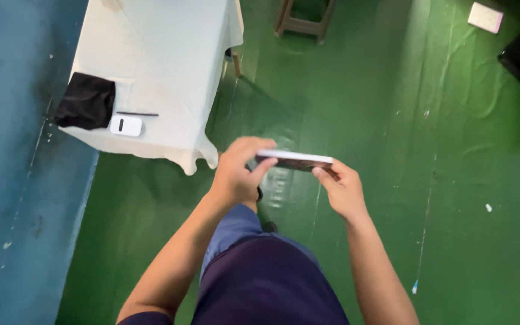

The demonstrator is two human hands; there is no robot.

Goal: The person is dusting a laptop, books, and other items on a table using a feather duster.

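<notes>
Stool (pixel 304 21) cut off by top edge

A phone (pixel 295 160) sits between both hands, the cloth-covered table (pixel 170 72) ahead to its left, a stool (pixel 304 24) beyond

Bare forearms, no sleeves past elbow; dark navy top w/ lighter blue trousers (pixel 236 225) below.

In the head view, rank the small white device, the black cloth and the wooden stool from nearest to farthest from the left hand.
Measured from the left hand:
1. Small white device, on the cloth-covered table's near edge, up and to the left.
2. Black cloth, just beyond the device at the table's left edge.
3. Wooden stool, on the green floor at the top of the picture.
</notes>
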